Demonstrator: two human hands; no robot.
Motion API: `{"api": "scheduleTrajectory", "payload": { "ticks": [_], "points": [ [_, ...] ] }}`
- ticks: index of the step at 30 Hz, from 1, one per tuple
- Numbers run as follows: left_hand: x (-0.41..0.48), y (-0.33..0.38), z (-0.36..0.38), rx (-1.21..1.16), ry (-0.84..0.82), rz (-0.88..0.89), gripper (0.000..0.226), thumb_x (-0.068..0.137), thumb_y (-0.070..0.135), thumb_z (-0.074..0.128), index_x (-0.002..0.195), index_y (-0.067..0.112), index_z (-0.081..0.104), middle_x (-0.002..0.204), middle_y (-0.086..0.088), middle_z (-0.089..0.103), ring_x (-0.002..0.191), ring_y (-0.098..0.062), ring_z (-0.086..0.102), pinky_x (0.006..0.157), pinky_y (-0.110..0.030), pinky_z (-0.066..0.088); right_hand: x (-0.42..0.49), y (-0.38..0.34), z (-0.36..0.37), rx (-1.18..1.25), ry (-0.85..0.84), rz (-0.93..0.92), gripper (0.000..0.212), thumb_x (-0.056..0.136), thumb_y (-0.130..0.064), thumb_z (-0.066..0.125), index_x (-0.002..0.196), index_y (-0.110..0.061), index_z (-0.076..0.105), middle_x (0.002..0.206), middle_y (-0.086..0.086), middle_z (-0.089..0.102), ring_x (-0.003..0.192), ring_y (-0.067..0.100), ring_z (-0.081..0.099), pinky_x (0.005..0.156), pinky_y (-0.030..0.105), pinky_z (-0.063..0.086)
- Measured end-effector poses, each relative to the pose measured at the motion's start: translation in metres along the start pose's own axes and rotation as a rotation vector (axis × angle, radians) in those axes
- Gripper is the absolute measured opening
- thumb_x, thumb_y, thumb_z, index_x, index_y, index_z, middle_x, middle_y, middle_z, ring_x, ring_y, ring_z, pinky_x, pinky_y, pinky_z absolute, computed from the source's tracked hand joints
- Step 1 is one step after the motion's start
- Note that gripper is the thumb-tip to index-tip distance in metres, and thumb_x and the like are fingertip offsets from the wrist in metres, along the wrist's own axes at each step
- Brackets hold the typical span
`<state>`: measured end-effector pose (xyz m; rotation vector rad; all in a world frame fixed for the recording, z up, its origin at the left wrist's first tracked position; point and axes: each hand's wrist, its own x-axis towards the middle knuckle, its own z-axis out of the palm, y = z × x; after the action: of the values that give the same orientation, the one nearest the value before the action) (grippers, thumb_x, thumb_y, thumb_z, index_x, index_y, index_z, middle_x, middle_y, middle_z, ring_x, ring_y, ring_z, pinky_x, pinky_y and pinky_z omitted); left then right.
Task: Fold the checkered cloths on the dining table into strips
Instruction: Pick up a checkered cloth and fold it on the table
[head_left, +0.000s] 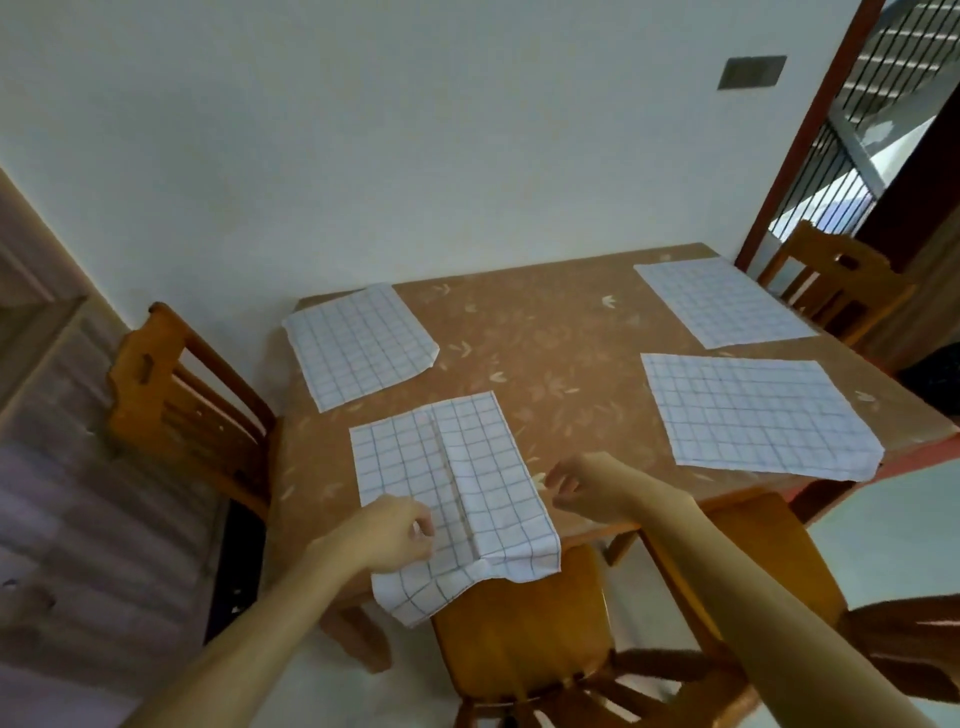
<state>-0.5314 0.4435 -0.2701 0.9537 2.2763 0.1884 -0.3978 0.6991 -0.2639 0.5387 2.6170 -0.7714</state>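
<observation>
Four white checkered cloths lie on the brown dining table (550, 332). The nearest cloth (483, 499) has a lengthwise fold ridge down its middle, and its near end hangs over the table's front edge. My left hand (397, 535) lies on the left near part of this cloth, fingers curled and pinched together on the fabric. My right hand (576, 486) hovers just right of the cloth's right edge, fingers loosely curled and holding nothing. Flat cloths lie at the back left (361, 345), the back right (722, 301) and the right (753, 413).
A wooden chair (519, 639) is tucked under the near edge below my hands. Another chair (176, 400) stands at the table's left, and a third (831, 280) at the far right by a doorway. A wall runs behind the table.
</observation>
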Motion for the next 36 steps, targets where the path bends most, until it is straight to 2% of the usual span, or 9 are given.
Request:
{"api": "scheduleTrajectory", "payload": {
  "ticks": [6,10,14,19,21,27,29,33,36],
  "points": [
    [0.065,0.007,0.027,-0.083,-0.036,-0.026,0.026,0.097,0.031,0.061,0.121,0.022,0.066,0.118,0.001,0.068,0.104,-0.014,0.063,0.093,-0.036,0.055,0.059,0.041,0.012,-0.021,-0.117,-0.01,0.031,0.096,-0.023,0.058,0.126,-0.018,0.065,0.126,0.006,0.068,0.109,0.022,0.065,0.098,0.038,0.054],
    [0.097,0.008,0.056,-0.125,-0.07,-0.052,0.026,0.098,0.027,0.058,0.122,0.022,0.067,0.119,0.003,0.069,0.098,-0.009,0.061,0.082,-0.023,0.05,0.09,0.068,0.028,-0.033,-0.211,0.013,0.031,0.095,-0.024,0.057,0.125,-0.021,0.066,0.125,0.002,0.068,0.111,0.022,0.064,0.098,0.039,0.054],
    [0.119,0.008,0.09,-0.137,-0.07,-0.093,0.031,0.098,0.027,0.059,0.128,0.023,0.064,0.124,0.001,0.068,0.105,-0.013,0.064,0.085,-0.024,0.05,0.111,0.092,0.056,-0.051,-0.247,0.086,0.031,0.095,-0.024,0.052,0.122,-0.024,0.067,0.121,0.003,0.069,0.114,0.026,0.063,0.101,0.041,0.047],
    [0.133,0.005,0.142,-0.032,0.053,-0.106,0.057,0.091,0.034,0.067,0.144,0.026,0.047,0.142,0.0,0.043,0.13,-0.018,0.047,0.094,-0.03,0.05,0.127,0.121,0.102,0.065,-0.276,0.254,0.033,0.097,-0.02,0.049,0.119,-0.002,0.066,0.107,0.017,0.071,0.084,0.026,0.063,0.069,0.031,0.052],
    [0.136,0.003,0.161,0.004,0.097,-0.129,0.063,0.087,0.034,0.073,0.143,0.025,0.047,0.144,-0.002,0.04,0.134,-0.022,0.044,0.096,-0.034,0.052,0.132,0.135,0.123,0.162,-0.289,0.292,0.033,0.091,-0.024,0.053,0.115,-0.005,0.066,0.099,0.014,0.073,0.081,0.022,0.065,0.07,0.033,0.057],
    [0.14,-0.004,0.19,-0.009,0.238,-0.096,0.04,0.075,0.002,0.08,0.113,0.014,0.07,0.117,-0.006,0.062,0.104,-0.026,0.065,0.078,-0.038,0.06,0.126,0.139,0.158,0.414,-0.261,0.402,0.046,0.097,-0.045,0.055,0.119,-0.006,0.063,0.114,0.011,0.068,0.108,0.029,0.064,0.091,0.037,0.051],
    [0.136,-0.004,0.19,-0.037,0.29,-0.069,0.029,0.079,0.001,0.076,0.104,0.014,0.072,0.111,-0.004,0.063,0.1,-0.023,0.064,0.075,-0.036,0.058,0.126,0.139,0.164,0.478,-0.226,0.414,0.044,0.096,-0.045,0.057,0.104,-0.004,0.069,0.1,0.016,0.072,0.095,0.031,0.068,0.088,0.045,0.055],
    [0.126,-0.006,0.184,-0.076,0.373,0.011,0.015,0.087,0.006,0.072,0.099,0.015,0.073,0.101,0.001,0.064,0.091,-0.014,0.062,0.072,-0.02,0.049,0.12,0.13,0.16,0.579,-0.182,0.412,0.038,0.095,-0.04,0.061,0.077,-0.006,0.06,0.066,0.006,0.053,0.062,0.019,0.052,0.062,0.033,0.042],
    [0.119,-0.011,0.175,-0.085,0.408,0.042,0.012,0.089,0.01,0.071,0.099,0.018,0.071,0.099,0.004,0.065,0.089,-0.01,0.061,0.071,-0.016,0.046,0.111,0.126,0.151,0.662,-0.161,0.371,0.033,0.094,-0.039,0.062,0.073,-0.013,0.057,0.063,0.002,0.051,0.061,0.016,0.051,0.062,0.031,0.043]
  ]
}}
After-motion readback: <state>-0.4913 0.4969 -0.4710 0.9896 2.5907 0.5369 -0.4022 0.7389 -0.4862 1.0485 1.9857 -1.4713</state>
